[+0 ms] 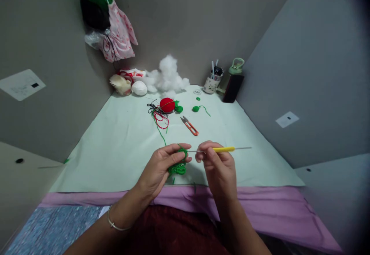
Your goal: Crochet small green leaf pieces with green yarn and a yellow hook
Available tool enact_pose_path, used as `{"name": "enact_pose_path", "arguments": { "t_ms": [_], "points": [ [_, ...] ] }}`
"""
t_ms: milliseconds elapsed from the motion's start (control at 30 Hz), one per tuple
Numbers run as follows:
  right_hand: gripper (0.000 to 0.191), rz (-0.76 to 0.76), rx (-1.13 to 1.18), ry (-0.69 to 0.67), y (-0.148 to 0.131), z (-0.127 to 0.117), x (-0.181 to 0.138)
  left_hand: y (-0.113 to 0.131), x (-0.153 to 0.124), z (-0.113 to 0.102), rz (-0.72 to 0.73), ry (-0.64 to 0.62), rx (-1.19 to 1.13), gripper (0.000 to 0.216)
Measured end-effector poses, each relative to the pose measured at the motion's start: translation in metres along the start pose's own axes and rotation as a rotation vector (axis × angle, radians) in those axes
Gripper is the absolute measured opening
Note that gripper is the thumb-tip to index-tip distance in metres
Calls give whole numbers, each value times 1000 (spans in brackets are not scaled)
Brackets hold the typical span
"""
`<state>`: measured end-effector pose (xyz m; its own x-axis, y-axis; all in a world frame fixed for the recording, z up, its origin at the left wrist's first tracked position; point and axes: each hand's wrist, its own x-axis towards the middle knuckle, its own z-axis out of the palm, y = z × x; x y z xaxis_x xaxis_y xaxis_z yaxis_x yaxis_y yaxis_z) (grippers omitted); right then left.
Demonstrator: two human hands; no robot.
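Between the thumb and fingers of my left hand (162, 165) is a piece of green crochet (177, 168), with loops of yarn hanging below it. My right hand (219, 166) is closed around a crochet hook (224, 149) with a yellow handle. The hook's metal shaft points left and its tip reaches the green piece; whether it sits inside a stitch I cannot tell. A green strand runs from my left hand up the table toward a tangle of red and black yarn (160, 118). Orange-handled thread snips (190, 126) lie beyond my hands.
Farther back lie a red ball with green crochet (167, 105) and a small green crochet piece with a tail (195, 109). White stuffing (170, 76) is heaped at the wall. A pen cup (212, 84), a green bottle (236, 67) and a dark phone-like slab (232, 88) stand back right.
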<state>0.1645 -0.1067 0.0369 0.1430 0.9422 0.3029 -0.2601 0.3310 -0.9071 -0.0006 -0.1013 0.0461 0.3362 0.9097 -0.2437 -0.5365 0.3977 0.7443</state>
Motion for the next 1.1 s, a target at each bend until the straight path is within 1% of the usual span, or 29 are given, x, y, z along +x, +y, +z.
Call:
{"name": "enact_pose_path", "arguments": {
  "t_ms": [33, 100, 233, 300, 367, 467, 533, 600, 667, 733, 767, 833, 933, 1033, 1100],
  "points": [
    [15, 29, 22, -19, 1, 1, 1, 0, -1, 1, 21, -23, 16, 27],
    [14, 27, -7, -63, 2, 4, 2, 0, -1, 3, 82, -40, 57, 26],
    [13, -80, -169, -87, 3, 14, 1, -1, 0, 5, 177, -3, 141, 33],
    [13, -99, -195, -85, 3, 19, 3, 1, 1, 4, 213, -10, 184, 37],
    [12, -68, -146, -91, 3, 21, 6, 7, 1, 2, 253, -57, 247, 36],
    [12, 59, 83, -69, -1, 15, 18, 24, 1, -5, 259, -134, 269, 27],
    [12, 156, 265, -40, -6, 6, 30, 39, 3, -14, 194, -141, 171, 17],
    [13, 254, 411, -44, -14, -4, 44, 57, 9, -25, 142, -151, 106, 25],
    [18, 304, 517, -56, -25, -14, 61, 74, 18, -38, 164, -132, 157, 32],
    [22, 322, 603, -81, -37, -25, 80, 90, 29, -50, 164, -120, 305, 38],
    [24, 307, 654, -87, -43, -31, 90, 96, 35, -56, 166, -101, 423, 40],
    [29, 247, 755, -91, -53, -44, 110, 106, 46, -65, 236, -28, 683, 47],
    [25, 121, 872, -28, -62, -68, 136, 111, 59, -74, 286, 16, 835, 46],
    [17, 81, 921, 47, -63, -96, 154, 108, 72, -86, 330, 50, 953, 33],
    [16, 38, 897, 95, -63, -118, 161, 108, 81, -99, 367, 134, 1003, 30]
  ]
}}
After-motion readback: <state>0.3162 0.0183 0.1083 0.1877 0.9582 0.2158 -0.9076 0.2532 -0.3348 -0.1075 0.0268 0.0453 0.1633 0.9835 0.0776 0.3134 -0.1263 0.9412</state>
